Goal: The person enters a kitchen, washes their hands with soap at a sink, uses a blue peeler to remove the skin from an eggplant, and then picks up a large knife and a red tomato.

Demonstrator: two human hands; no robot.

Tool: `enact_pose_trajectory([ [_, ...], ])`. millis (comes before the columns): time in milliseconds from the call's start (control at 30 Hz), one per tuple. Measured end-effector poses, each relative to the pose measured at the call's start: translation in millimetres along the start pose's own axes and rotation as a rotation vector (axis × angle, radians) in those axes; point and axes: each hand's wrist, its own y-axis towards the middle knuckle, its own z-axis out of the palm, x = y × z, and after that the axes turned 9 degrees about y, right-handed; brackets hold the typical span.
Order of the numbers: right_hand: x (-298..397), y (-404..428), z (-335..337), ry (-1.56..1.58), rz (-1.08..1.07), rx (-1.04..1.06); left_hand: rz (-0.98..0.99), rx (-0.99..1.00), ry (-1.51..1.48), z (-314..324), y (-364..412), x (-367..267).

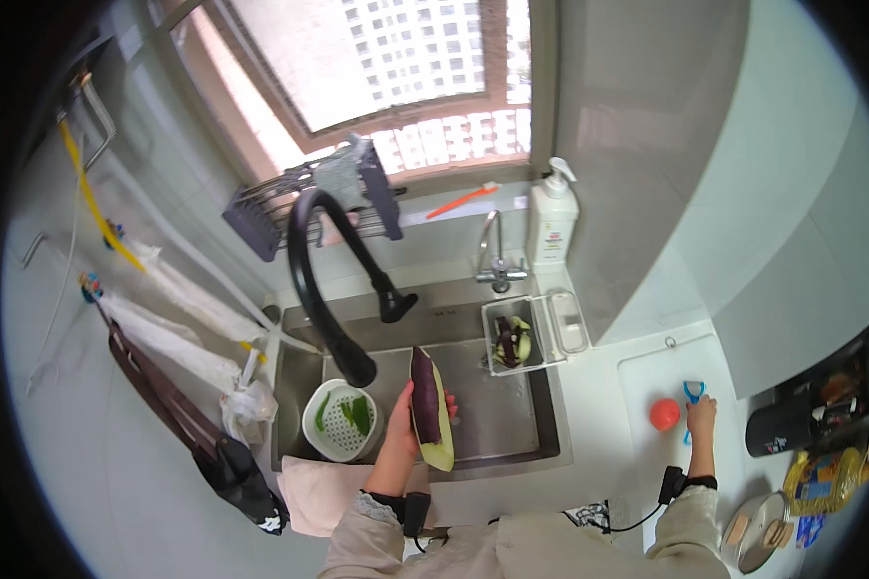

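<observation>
A partly peeled eggplant [429, 409] rests in my left hand [403, 420] over the front of the steel sink. Dark purple skin covers one side of it, while pale green flesh shows on the other side and at the near end. Off to the right, my right hand [701, 417] has its fingers around the handle of a blue peeler [694, 391] on a white cutting board [641, 376]. Just left of that hand sits a red tomato [665, 414]. Eggplant peelings [510, 341] lie in a strainer basket [487, 326] at the sink's right back corner.
A white colander [326, 450] with green peppers [360, 415] stands in the sink [478, 405]. The black faucet [300, 268] arches above it. A soap pump bottle [552, 224] is behind. Along the right are a glass lid [757, 535] and an oil bottle [825, 481].
</observation>
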Motion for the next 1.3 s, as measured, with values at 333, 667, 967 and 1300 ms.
enact_pose_trajectory([
  [333, 389, -148, 83, 0.709, -1.237, 0.623, 0.066, -0.08, 0.049, -53, -43, -17],
  [667, 439, -154, 157, 0.429, -1.118, 0.594, 0.095, -0.039, 0.238, -57, -53, -33],
  [967, 381, -232, 215, 0.866, -0.194, 0.969, 0.151, -0.069, 1.015, -70, -35, -2],
  [1300, 374, -257, 196, 1.128, 0.043, 1.184, -0.033, -0.127, 0.722, -87, -17, -7],
])
